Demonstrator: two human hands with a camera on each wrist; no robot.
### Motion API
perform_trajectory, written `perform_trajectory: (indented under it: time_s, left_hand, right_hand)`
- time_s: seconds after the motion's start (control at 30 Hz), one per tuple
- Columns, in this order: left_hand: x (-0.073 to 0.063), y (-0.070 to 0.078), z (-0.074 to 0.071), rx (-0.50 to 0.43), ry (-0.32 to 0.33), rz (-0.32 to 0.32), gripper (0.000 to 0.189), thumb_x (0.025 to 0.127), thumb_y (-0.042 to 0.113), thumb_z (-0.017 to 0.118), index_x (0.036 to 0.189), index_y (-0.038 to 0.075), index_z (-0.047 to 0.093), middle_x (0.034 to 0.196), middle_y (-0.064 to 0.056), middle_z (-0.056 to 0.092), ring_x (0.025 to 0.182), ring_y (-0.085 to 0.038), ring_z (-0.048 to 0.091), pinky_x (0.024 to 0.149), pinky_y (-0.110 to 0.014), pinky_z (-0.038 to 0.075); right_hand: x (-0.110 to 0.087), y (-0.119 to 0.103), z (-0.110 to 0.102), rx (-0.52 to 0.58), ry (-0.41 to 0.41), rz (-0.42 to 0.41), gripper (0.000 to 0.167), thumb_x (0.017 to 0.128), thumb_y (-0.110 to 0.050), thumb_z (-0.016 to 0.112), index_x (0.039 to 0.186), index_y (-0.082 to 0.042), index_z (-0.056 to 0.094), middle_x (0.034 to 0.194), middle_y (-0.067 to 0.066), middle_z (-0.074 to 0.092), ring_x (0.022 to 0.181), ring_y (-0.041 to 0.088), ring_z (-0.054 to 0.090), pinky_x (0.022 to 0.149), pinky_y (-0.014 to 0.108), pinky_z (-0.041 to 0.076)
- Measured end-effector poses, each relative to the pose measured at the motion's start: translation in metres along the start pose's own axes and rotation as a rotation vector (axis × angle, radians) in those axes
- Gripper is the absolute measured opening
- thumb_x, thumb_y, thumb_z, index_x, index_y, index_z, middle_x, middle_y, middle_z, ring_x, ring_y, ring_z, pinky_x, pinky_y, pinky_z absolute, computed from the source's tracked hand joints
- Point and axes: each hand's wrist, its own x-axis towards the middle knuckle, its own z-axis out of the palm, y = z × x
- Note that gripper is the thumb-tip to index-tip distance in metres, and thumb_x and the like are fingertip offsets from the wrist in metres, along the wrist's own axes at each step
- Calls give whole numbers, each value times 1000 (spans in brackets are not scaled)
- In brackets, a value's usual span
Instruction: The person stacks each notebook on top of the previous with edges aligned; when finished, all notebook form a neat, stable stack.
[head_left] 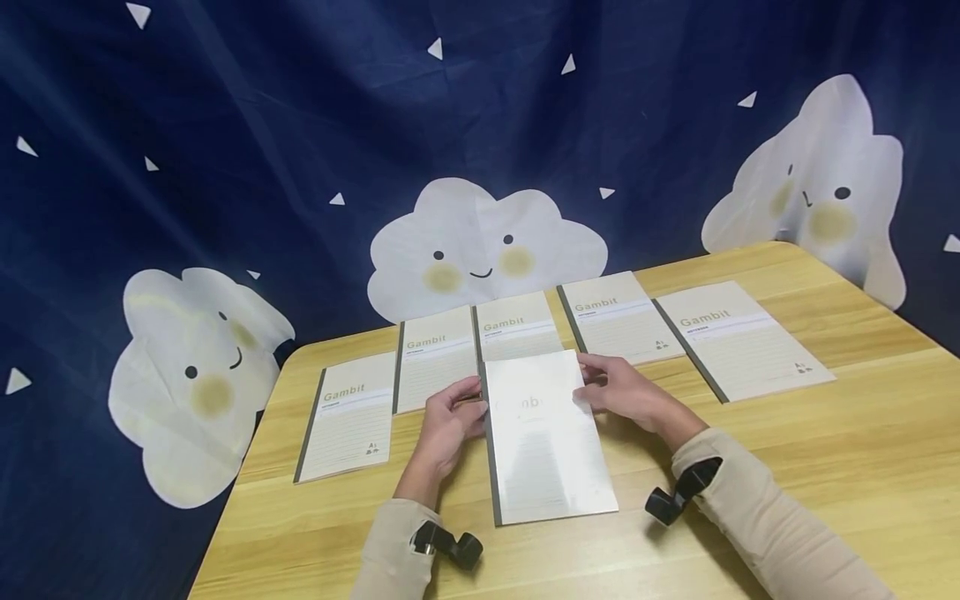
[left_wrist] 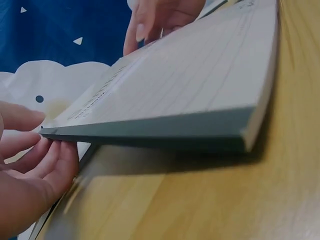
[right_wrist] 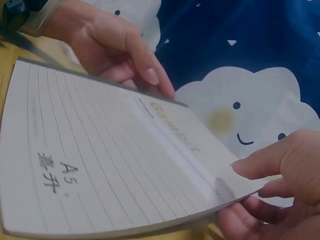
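A notebook with a pale lined cover and dark spine is held at the middle of the table, glare washing out part of its title. My left hand pinches its spine edge near the far end, thumb above and fingers beneath. On the opposite edge, my right hand grips the far corner, with the thumb on the cover and the other fingers underneath. The left wrist view shows the dark spine raised, casting a shadow on the wood. "A5" is legible on the cover in the right wrist view.
Several matching notebooks lie on the wooden table: one at the left, others along the back, and one at the right. The held notebook overlaps a back one. A dark blue curtain with smiling clouds hangs behind.
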Motion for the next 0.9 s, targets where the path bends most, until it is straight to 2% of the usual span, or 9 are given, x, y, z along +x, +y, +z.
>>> perform_trajectory:
  time_s: [0.1, 0.23, 0.3, 0.4, 0.53, 0.6, 0.67, 0.77, 0.9]
  left_hand:
    - [-1, -1, -1, 24, -86, -23, 58, 84, -5, 55, 140, 0, 40, 130, -21, 41, 94, -22, 59, 77, -37, 57]
    - [-2, -1, -1, 36, -123, -47, 64, 83, -6, 56, 143, 3, 36, 129, -21, 40, 95, -22, 58, 78, -37, 56]
    - [-2, -1, -1, 29, -109, -48, 65, 82, -8, 55, 143, 3, 36, 129, -21, 40, 96, -23, 58, 79, -36, 56]
    - [-1, -1, -1, 18, -54, -47, 65, 81, -8, 57, 142, 3, 38, 129, -19, 41, 99, -23, 57, 82, -35, 55]
    - [1, -2, -2, 28, 12, -36, 55, 81, -7, 58, 134, 0, 47, 124, -19, 47, 102, -25, 56, 83, -33, 55]
    - [2, -3, -2, 54, 20, -28, 49, 82, -6, 58, 130, -2, 50, 120, -20, 50, 101, -24, 55, 83, -31, 54]
    - [2, -4, -2, 73, 22, -28, 45, 83, -6, 58, 128, -3, 53, 117, -19, 52, 100, -23, 56, 83, -30, 54]
    - [1, -4, -3, 93, 10, -31, 48, 84, -5, 58, 131, -1, 51, 114, -16, 52, 98, -21, 56, 82, -29, 54]
    - [-1, -1, -4, 113, -31, -59, 58, 85, -4, 58, 140, 7, 44, 107, -11, 50, 91, -19, 56, 76, -32, 56]
  right_hand:
    - [-1, 0, -1, 38, -32, 2, 71, 86, -7, 61, 146, 3, 24, 133, 27, 41, 118, 38, 46, 89, 37, 50]
    - [-1, 1, -1, 49, -52, 1, 73, 87, -6, 59, 147, 4, 20, 139, 28, 37, 119, 39, 46, 87, 33, 50]
    - [-1, 1, 0, 56, -54, 7, 73, 86, -5, 59, 147, 4, 19, 140, 28, 37, 118, 38, 47, 86, 32, 51]
    - [0, 2, 0, 47, -48, 6, 73, 85, -6, 61, 146, 7, 21, 139, 29, 39, 119, 38, 47, 93, 37, 49]
    - [1, 1, 0, 17, -21, 8, 69, 84, -7, 63, 142, 10, 29, 136, 28, 45, 123, 39, 45, 106, 47, 37]
    - [1, 1, 0, 1, -7, 16, 66, 83, -8, 63, 139, 10, 35, 134, 27, 48, 124, 38, 44, 109, 49, 32]
    - [1, 0, 1, 2, 4, 21, 62, 83, -7, 63, 138, 9, 38, 132, 25, 50, 123, 38, 46, 109, 49, 32]
    - [0, 0, 1, 29, -6, 16, 61, 83, -5, 61, 139, 8, 38, 130, 25, 50, 117, 36, 50, 103, 45, 40]
    - [-2, -1, -1, 118, -69, 9, 71, 85, -2, 60, 147, 0, 26, 126, 26, 47, 104, 31, 54, 82, 36, 53]
